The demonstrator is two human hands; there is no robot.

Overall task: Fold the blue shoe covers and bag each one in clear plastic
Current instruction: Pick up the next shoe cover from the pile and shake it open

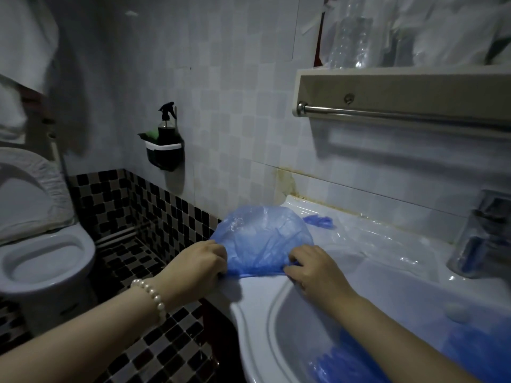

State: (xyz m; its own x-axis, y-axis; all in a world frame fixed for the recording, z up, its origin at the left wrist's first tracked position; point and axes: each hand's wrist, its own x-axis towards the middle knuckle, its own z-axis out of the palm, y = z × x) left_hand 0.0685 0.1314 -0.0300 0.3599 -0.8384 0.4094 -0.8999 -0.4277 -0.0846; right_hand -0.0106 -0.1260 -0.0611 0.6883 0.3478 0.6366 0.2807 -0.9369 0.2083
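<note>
**Shoe cover spread on the sink's left rim**

The white sink [257,322] carries your blue shoe cover [262,239] on its left rim. Your left hand [199,268] and right hand [313,268] each pinch its near edge with curled fingers.

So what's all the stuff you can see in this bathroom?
shoe cover: one, blue, spread on sink's left rim
folded cover: one, blue, back ledge
more covers: pile, blue, inside basin
clear plastic: sheet, see-through, ledge by tap
sink: one, white, right
tap: one, silver, far right
toilet: one, white, left
spray bottle: one, black, wall holder
towel rail: one, silver, under shelf
bracelet: one, pearl, left wrist
left hand: pinches cover's left edge
right hand: pinches right edge
</note>
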